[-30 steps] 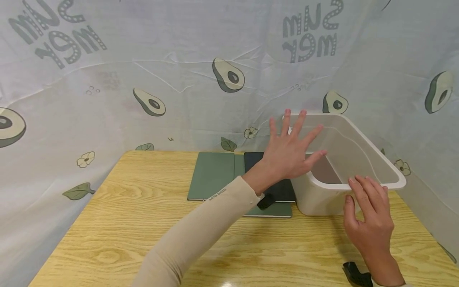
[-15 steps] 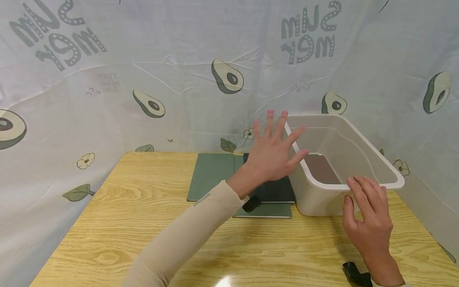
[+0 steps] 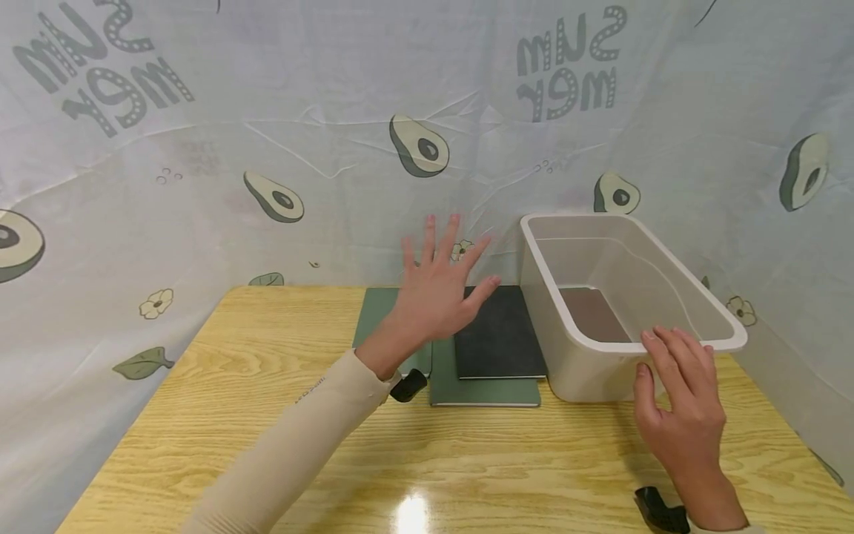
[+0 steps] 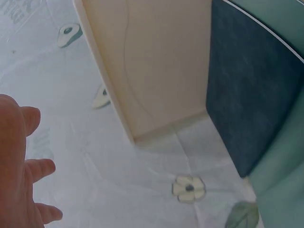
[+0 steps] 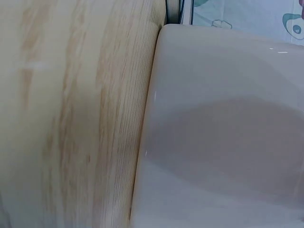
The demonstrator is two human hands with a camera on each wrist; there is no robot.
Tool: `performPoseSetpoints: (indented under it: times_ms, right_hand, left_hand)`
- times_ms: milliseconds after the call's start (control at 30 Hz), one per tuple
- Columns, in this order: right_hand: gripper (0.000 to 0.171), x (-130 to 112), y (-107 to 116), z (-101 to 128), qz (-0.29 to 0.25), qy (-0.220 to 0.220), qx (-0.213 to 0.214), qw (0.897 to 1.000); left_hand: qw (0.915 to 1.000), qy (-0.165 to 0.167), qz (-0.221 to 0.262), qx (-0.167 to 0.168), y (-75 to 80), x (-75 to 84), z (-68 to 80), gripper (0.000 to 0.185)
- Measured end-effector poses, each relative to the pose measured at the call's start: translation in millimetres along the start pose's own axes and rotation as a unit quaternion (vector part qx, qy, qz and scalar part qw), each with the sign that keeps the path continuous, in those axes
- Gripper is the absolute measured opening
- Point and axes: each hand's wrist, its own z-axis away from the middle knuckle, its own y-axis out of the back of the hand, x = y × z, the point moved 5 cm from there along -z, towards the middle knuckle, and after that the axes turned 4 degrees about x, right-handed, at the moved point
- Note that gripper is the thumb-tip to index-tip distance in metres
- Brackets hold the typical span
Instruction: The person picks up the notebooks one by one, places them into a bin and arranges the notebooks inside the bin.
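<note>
My left hand (image 3: 437, 297), fingers spread, hovers palm down over the green notebooks and holds nothing. One green notebook (image 3: 379, 310) lies partly under that hand in the head view. Beside it a second green notebook (image 3: 485, 393) lies beneath a black notebook (image 3: 503, 334). To their right stands a light beige plastic bin (image 3: 603, 371), with a flat brown piece (image 3: 592, 314) on its floor. My right hand (image 3: 683, 415) rests at the bin's front rim, fingertips on the edge and thumb by the outer wall. In the left wrist view the black notebook (image 4: 256, 85) appears beside the bin (image 4: 161, 61).
The wood-grain table (image 3: 200, 415) extends to the left and front of the notebooks. A pale curtain (image 3: 320, 148) printed with avocados hangs behind and along both sides. Black wrist devices (image 3: 408, 386) sit at both sleeves.
My left hand has moved left from over the bin, past the black notebook, to above the green notebooks, fingers still spread. The right hand, bin and notebooks have stayed in place.
</note>
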Motion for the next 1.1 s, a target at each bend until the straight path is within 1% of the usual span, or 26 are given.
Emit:
performPoseSetpoints:
  times_ms: [167, 333, 500, 700, 833, 1000, 1100]
  right_hand:
    - [0.032, 1, 2, 0, 0.003, 0.0, 0.003, 1.0]
    - [0.031, 2, 2, 0, 0.0, 0.005, 0.006, 1.0]
    - [0.032, 2, 1, 1, 0.0, 0.012, 0.006, 1.0]
    - [0.032, 4, 0, 2, 0.002, 0.01, 0.002, 1.0]
    - [0.031, 3, -1, 3, 0.003, 0.008, -0.001, 1.0]
    - [0.031, 2, 0, 2, 0.005, 0.011, 0.006, 1.0]
    - [0.032, 2, 0, 2, 0.005, 0.013, 0.006, 1.0]
  left_hand:
    - [0.9997, 0.025, -0.006, -0.001, 7.3, -21.6, 9.5, 0.067]
    - [0.9989, 0.042, -0.019, 0.005, 10.0, -43.2, 22.6, 0.067]
    - [0.9979, 0.06, -0.022, 0.012, 13.0, -66.2, 36.8, 0.069]
    - [0.9952, 0.094, -0.024, 0.01, 10.4, -99.1, 56.9, 0.071]
    - [0.9927, 0.119, -0.017, 0.005, 9.7, -120.0, 71.1, 0.073]
    - [0.9907, 0.135, -0.014, 0.007, 12.1, -137.5, 82.4, 0.073]
    - [0.9899, 0.14, -0.014, 0.018, 17.6, -145.9, 87.2, 0.073]
